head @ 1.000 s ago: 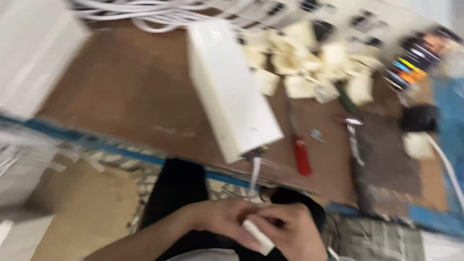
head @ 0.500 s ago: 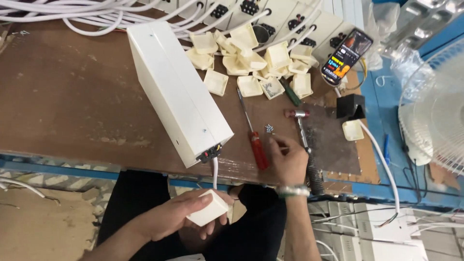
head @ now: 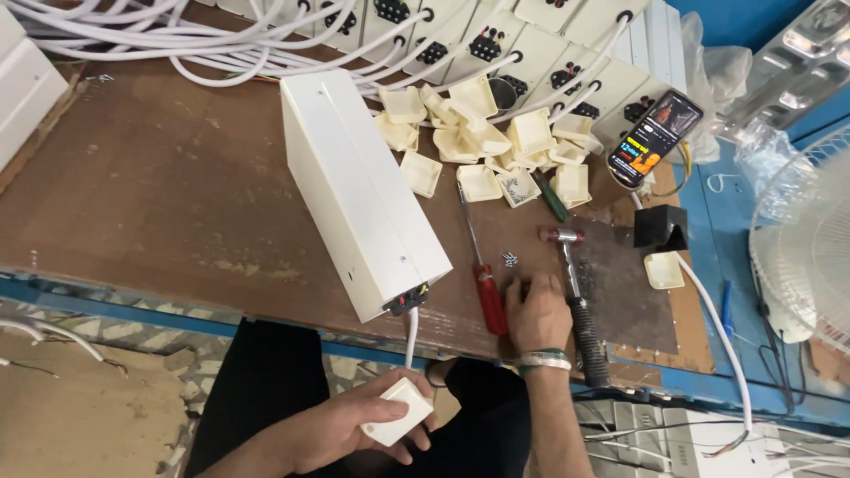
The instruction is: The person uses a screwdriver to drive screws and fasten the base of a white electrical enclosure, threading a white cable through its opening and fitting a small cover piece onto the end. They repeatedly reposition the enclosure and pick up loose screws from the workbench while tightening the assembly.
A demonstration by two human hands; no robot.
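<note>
My left hand (head: 354, 429) holds a small white square box (head: 397, 412) below the bench edge; a white cable (head: 412, 335) runs from it up into the end of a long white metal casing (head: 359, 190) lying on the brown bench (head: 150, 195). My right hand (head: 537, 312) rests on the bench with fingers curled, between a red-handled screwdriver (head: 485, 288) and a black-handled hammer (head: 575, 292). A few small screws (head: 510, 259) lie just above that hand. What the fingertips pinch is hidden.
A heap of cream square plastic covers (head: 482, 146) lies behind the tools, with a green-handled screwdriver (head: 552, 196). White boxes with cables (head: 496, 40) line the back. A lit phone (head: 655, 137), a black block (head: 660, 228) and a white fan (head: 801, 257) are at right.
The view steadied and shifted. My right hand left the small box and moved up onto the bench between the screwdriver and hammer, sliding slightly lower. My left hand keeps the box.
</note>
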